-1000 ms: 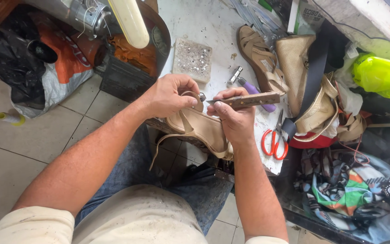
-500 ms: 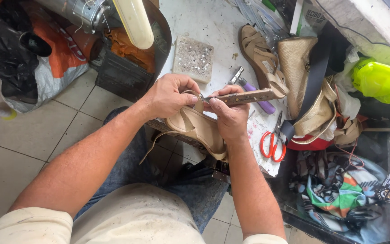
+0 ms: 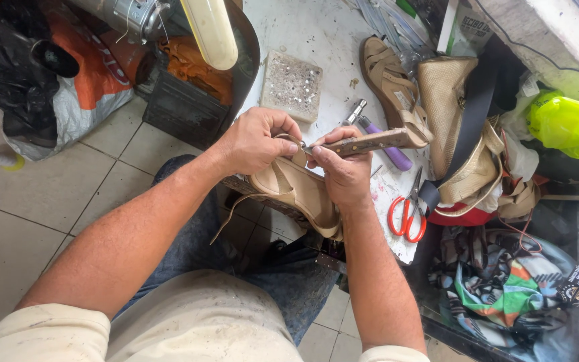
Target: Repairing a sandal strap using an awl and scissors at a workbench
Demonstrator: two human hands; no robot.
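At the frame's centre, the left hand [image 3: 257, 142] grips a tan sandal [image 3: 297, 190] strap while the right hand [image 3: 344, 173] clamps a wooden-handled knife [image 3: 370, 141], its tip at the strap. This looks like mid-trimming; the cut needs a steady hold.

left hand [image 3: 256, 141] pinches a tan sandal [image 3: 296, 191] strap; right hand [image 3: 343, 167] grips a wooden-handled knife [image 3: 376, 141], blade seemingly at the strap; red scissors [image 3: 408, 213] lie near.

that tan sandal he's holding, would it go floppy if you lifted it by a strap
Probably in part. The tan sandal has a thin strap that hangs loose and curved below it, so the straps look limp. The sole keeps its shape where the left hand and right hand grip it, so it seems fairly stiff. It likely weighs little.
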